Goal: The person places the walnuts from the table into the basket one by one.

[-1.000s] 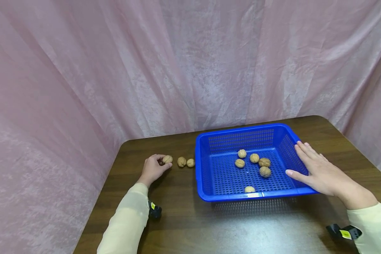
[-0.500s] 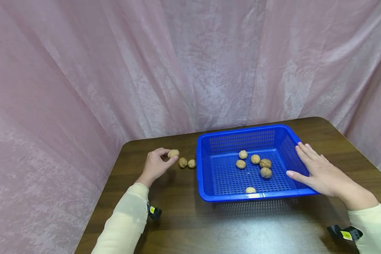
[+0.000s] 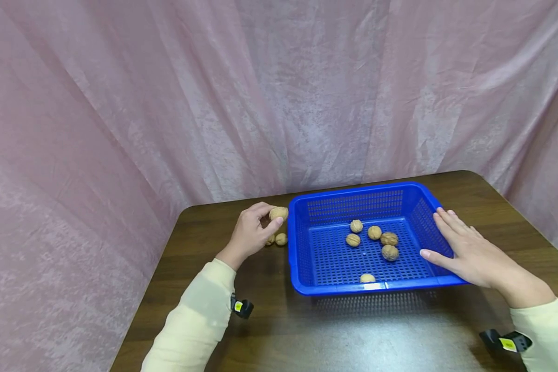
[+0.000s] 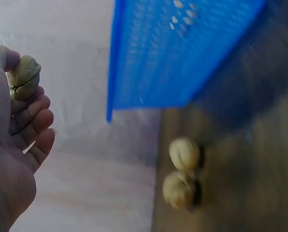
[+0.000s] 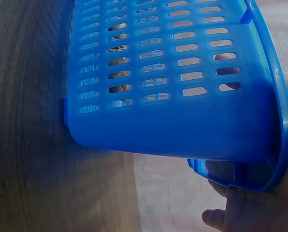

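My left hand (image 3: 251, 231) pinches a walnut (image 3: 279, 213) between thumb and fingers, just left of the basket's rim and raised over the table. In the left wrist view the held walnut (image 4: 25, 77) shows a dark seam. Two more walnuts (image 4: 184, 153) lie side by side on the table; in the head view the left one is partly hidden behind my hand. The blue plastic basket (image 3: 302, 287) holds several walnuts (image 3: 389, 238) on its slotted floor. My right hand (image 3: 469, 250) rests on the basket's right rim with straight fingers, thumb on the inner side.
The brown wooden table (image 3: 204, 248) has a back edge along a pink curtain (image 3: 307, 103). Black wrist cameras (image 3: 243, 308) sit under both sleeves. The basket's perforated wall (image 5: 173, 116) fills most of the right wrist view.
My left hand has lifted the walnut from the table and carried it right, up to the basket's left rim. My right hand stays on the rim.
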Demonstrator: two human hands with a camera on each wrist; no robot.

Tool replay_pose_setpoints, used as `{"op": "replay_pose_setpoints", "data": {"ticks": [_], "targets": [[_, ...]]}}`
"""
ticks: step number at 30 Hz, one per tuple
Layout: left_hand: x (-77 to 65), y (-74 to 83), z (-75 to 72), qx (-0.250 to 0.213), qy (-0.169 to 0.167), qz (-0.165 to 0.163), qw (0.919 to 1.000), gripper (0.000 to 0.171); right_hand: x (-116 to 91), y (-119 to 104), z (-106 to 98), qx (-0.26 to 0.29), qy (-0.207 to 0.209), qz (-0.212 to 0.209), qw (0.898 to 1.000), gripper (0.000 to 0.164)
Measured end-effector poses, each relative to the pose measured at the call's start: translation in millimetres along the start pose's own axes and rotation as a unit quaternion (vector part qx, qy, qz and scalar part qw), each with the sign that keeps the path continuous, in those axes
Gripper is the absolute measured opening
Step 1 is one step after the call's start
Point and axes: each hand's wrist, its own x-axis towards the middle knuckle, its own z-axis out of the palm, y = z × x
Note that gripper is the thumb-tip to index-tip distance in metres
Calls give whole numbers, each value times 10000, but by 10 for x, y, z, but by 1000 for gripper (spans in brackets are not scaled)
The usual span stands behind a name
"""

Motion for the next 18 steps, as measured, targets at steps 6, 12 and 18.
{"op": "replay_pose_setpoints", "data": {"ticks": [6,12,18], "targets": [[280,278,148,-181,-113,479,9986,19,3,9,-10,-9,13,10,10000,92],[577,523,358,-237,-266,777,9963,24,-6,13,-6,-3,-8,6,10000,92],[801,679,577,-362,-584,670,9954,26,3,4,-3,30,16,3,10000,93]]}}
